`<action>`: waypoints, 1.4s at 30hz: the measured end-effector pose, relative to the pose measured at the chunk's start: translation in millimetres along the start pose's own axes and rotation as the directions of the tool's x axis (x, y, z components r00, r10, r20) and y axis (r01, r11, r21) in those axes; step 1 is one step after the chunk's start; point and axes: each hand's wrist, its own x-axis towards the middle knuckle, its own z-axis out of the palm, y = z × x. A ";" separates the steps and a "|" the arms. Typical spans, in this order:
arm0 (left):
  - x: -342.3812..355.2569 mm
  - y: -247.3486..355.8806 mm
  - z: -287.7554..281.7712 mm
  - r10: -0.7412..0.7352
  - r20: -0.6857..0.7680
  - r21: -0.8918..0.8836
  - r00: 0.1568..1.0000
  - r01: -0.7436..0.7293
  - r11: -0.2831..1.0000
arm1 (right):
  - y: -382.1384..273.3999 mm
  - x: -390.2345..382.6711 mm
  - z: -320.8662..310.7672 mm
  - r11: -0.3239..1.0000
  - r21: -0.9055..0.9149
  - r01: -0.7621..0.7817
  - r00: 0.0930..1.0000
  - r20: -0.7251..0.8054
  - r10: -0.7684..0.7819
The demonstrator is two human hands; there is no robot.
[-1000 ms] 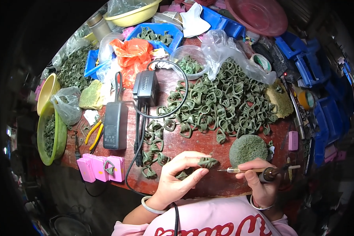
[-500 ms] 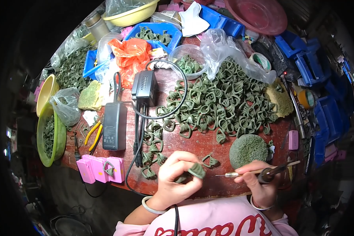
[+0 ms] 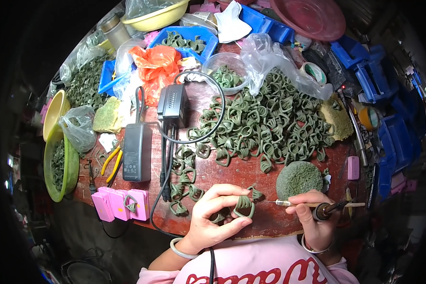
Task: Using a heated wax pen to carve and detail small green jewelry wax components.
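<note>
Cluttered and reddish-brown, the round worktable fills my view. At its near edge my left hand pinches a green wax ring between thumb and fingertips, holding it upright just above the wood. My right hand is closed around a pen-shaped heated tool, its thin tip pointing at the ring (whether it touches, I cannot tell). Just beyond the tool sits a round green sponge. Farther out a big heap of green rings spreads, with a black power adapter to the left.
</note>
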 end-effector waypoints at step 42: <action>-1.4 4.6 5.8 -0.147 -0.132 -0.043 0.980 0.143 0.989 | 9.6 -15.1 -12.0 0.925 -0.344 0.160 0.987 0.081 -0.141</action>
